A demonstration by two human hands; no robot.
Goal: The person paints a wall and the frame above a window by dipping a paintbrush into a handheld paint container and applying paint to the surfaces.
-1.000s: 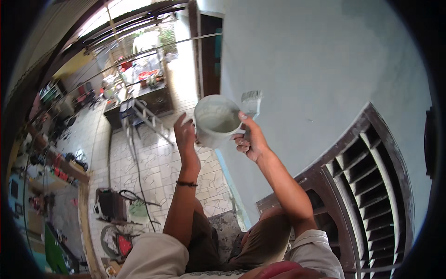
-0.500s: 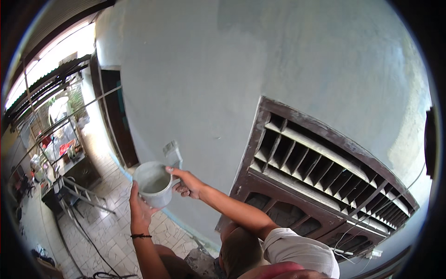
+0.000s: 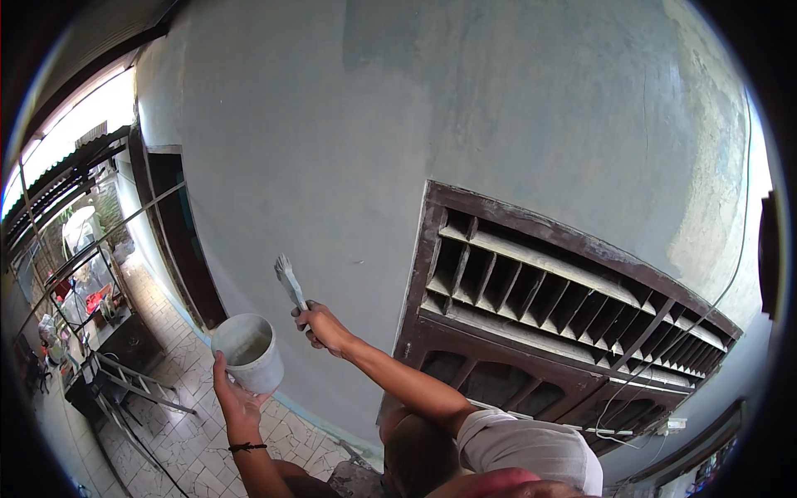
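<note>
left hand [image 3: 239, 407] cups the pale grey pail [image 3: 259, 371] from below, one digit up along its left side, other fingers partly hidden, can't tell how far they spread. right hand [image 3: 320, 326] has fingers curled tight round the handle of the paintbrush [image 3: 290, 281], bristles up and left; can't tell if they touch the wall [image 3: 324, 158]. pail sits lower left of the brush, mouth up, slightly tilted, rim apart from right fingers, small open gap between. bare wall spreads above and around the brush. brown louvred window frame [image 3: 430, 249] edges the room to the right, well apart from the brush; dark doorway [image 3: 184, 245] upper left of pail; tiled floor [image 3: 203, 440] well below.
</note>
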